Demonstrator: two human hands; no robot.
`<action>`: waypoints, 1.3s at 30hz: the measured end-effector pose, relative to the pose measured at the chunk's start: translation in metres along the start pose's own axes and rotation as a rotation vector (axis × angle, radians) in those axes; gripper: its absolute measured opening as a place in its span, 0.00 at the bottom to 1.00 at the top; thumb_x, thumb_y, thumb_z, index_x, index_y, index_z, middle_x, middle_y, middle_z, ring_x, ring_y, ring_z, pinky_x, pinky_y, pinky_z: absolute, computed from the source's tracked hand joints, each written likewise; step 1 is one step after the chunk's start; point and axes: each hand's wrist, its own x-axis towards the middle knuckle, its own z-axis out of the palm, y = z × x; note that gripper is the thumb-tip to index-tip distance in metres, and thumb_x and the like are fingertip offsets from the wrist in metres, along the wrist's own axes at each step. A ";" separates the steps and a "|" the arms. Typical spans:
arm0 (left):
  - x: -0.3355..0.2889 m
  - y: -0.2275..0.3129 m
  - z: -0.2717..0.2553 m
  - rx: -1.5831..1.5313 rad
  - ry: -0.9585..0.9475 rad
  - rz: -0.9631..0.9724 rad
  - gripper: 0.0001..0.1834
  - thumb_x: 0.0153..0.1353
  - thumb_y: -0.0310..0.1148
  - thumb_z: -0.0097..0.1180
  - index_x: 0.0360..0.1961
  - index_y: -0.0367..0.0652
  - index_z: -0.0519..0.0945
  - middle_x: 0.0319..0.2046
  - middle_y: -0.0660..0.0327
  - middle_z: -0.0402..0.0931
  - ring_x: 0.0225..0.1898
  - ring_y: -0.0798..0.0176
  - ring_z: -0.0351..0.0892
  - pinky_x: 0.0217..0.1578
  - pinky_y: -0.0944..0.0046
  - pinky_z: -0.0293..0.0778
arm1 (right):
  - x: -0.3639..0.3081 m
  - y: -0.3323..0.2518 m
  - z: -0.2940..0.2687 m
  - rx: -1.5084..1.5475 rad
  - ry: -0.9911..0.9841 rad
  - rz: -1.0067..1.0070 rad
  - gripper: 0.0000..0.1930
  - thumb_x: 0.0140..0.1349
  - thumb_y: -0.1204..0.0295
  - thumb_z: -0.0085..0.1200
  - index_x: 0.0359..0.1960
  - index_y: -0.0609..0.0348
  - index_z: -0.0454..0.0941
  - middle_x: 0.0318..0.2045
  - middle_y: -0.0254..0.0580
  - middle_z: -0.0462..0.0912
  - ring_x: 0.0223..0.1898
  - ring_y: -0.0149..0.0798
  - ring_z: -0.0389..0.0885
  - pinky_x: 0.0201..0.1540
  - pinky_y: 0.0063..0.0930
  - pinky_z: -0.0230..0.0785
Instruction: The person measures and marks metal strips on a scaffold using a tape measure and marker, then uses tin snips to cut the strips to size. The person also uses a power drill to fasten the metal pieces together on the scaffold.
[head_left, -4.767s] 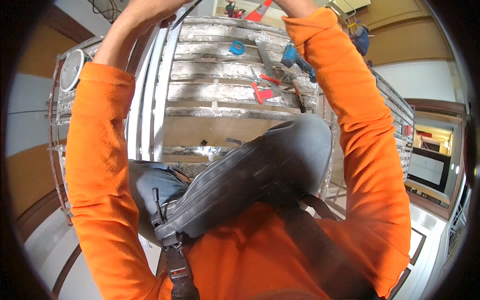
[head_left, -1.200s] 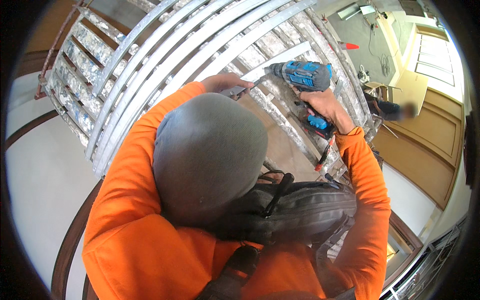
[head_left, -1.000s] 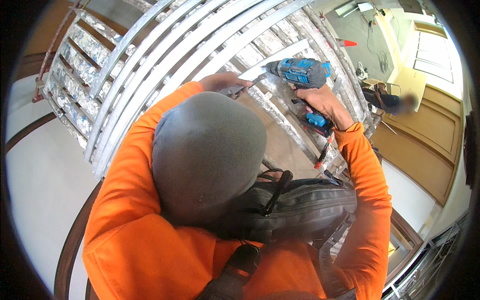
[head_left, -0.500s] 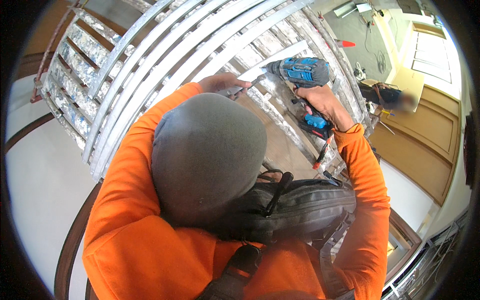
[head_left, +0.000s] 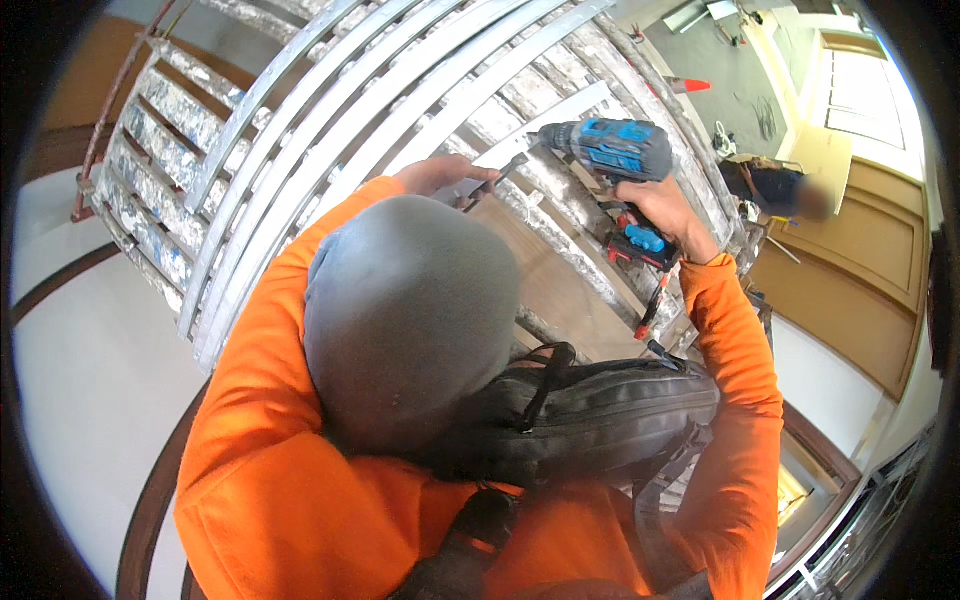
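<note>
My right hand [head_left: 662, 208] is wrapped round the grip of a blue and black cordless drill [head_left: 618, 148]. The drill lies sideways, its chuck pointing left, with the tip close to a short silver metal strip [head_left: 575, 108]; contact cannot be made out. At the near end of that strip, my left hand [head_left: 445, 174] is closed on a slim dark bar-like piece [head_left: 510, 166]. Its exact kind is unclear, and my head in the grey cap hides the space below. Several long metal profiles [head_left: 400, 110] lie beside my left hand.
Paint-spattered slats [head_left: 160, 160] form the platform underneath, with a brown board [head_left: 555, 270] among them. A red-handled tool [head_left: 652, 308] lies below the drill. Lower down at the right, a person [head_left: 775, 190] is near a brown door [head_left: 850, 270]. An orange cone [head_left: 688, 86] stands beyond.
The drill and my right hand have shifted slightly right and down. My left hand has moved down a little, still closed. My head has turned slightly.
</note>
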 end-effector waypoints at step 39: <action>-0.019 -0.004 0.046 0.181 0.367 -0.009 0.31 0.62 0.57 0.66 0.42 0.32 0.84 0.29 0.55 0.79 0.26 0.60 0.79 0.27 0.56 0.74 | 0.066 0.036 -0.029 -0.196 0.014 -0.200 0.17 0.73 0.59 0.51 0.37 0.61 0.80 0.27 0.44 0.84 0.27 0.43 0.81 0.29 0.37 0.73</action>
